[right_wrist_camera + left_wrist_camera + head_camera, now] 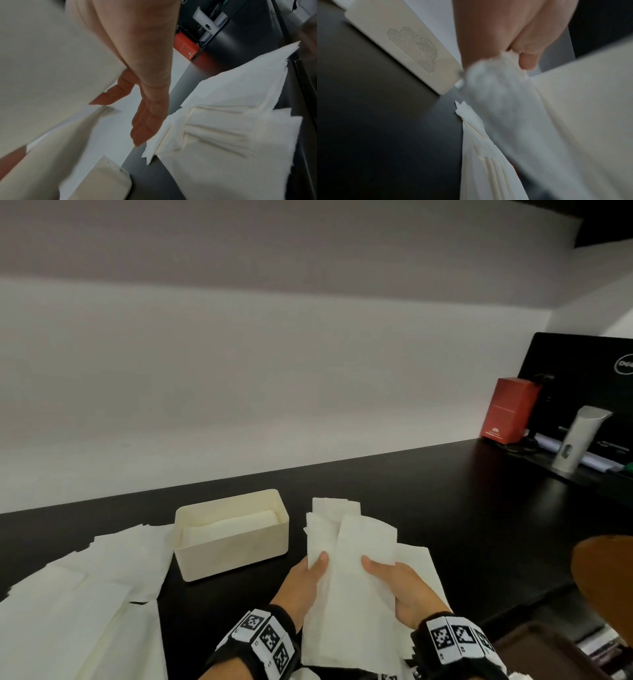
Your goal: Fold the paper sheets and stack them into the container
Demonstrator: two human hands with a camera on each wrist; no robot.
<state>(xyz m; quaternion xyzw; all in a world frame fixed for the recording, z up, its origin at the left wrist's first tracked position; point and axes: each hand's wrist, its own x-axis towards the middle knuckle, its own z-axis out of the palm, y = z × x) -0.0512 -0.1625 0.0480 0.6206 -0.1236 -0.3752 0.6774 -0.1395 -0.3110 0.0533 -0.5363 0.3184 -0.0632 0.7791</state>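
I hold one white paper sheet up over the black table, bent lengthwise down its middle. My left hand pinches its left edge, thumb on top; in the left wrist view the sheet bunches at the fingertips. My right hand pinches the right side, thumb on top and straight fingers underneath. Under the sheet lies a stack of flat sheets. The cream container stands left of my hands, with folded paper inside.
A broad pile of loose sheets covers the table's left front. At the far right stand a red box, a black monitor and its silver stand. A brown rounded object is at the right edge.
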